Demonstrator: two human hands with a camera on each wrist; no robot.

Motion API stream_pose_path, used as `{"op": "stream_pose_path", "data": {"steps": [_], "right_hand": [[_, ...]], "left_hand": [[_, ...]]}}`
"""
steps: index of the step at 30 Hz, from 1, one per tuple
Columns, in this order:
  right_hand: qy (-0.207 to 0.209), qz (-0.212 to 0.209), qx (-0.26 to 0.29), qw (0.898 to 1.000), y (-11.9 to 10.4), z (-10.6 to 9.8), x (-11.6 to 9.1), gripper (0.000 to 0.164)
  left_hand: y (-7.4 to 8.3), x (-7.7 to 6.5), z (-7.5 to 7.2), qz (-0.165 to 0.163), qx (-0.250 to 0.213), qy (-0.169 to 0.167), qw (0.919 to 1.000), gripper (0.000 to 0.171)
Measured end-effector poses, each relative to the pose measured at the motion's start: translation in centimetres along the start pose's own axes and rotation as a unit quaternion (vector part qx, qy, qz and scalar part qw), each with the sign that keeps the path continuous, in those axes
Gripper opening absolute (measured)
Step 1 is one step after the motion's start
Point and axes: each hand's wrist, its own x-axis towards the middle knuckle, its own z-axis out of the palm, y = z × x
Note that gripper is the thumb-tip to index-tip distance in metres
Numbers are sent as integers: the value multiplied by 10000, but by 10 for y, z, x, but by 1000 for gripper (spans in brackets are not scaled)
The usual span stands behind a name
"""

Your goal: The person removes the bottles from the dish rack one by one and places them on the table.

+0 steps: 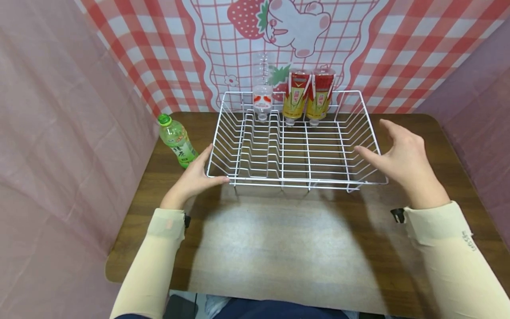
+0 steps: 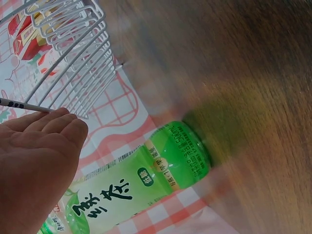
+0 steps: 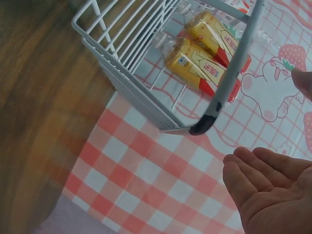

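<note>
A white wire dish rack [image 1: 295, 181] stands on the wooden table in front of me. My left hand [image 1: 194, 177] is at its front left corner, fingers along the side wires and thumb over the front rim. In the left wrist view, those fingers [image 2: 61, 122] lie nearly straight against the rack. My right hand [image 1: 406, 155] hovers by the right side, thumb and fingers spread, holding nothing. Two bottles with red and yellow labels [image 1: 296, 95] [image 1: 320, 95] stand neck down at the rack's back, beside a clear bottle [image 1: 263, 99], also inverted.
A green tea bottle [image 1: 178, 139] stands upright on the table [image 1: 279, 239], left of the rack and close to my left hand. Behind the rack hangs a red and white checked cloth [image 1: 151, 53]. Pink curtains [image 1: 48, 133] close off both sides.
</note>
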Motion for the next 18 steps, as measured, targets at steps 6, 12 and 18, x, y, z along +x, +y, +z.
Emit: {"op": "stream_pose_path", "data": {"steps": [6,12,18], "right_hand": [[-26,23,7,10000,-2,-4,3,80],[14,-31,16,10000,-3,-6,6,79],[-84,49,10,10000,-5,-6,9,80]], "left_hand": [[0,1,0,-29,39,-6,10000,117],[0,1,1,-18,-9,-4,10000,117],[0,1,1,26,-118,13,9999,117]]}}
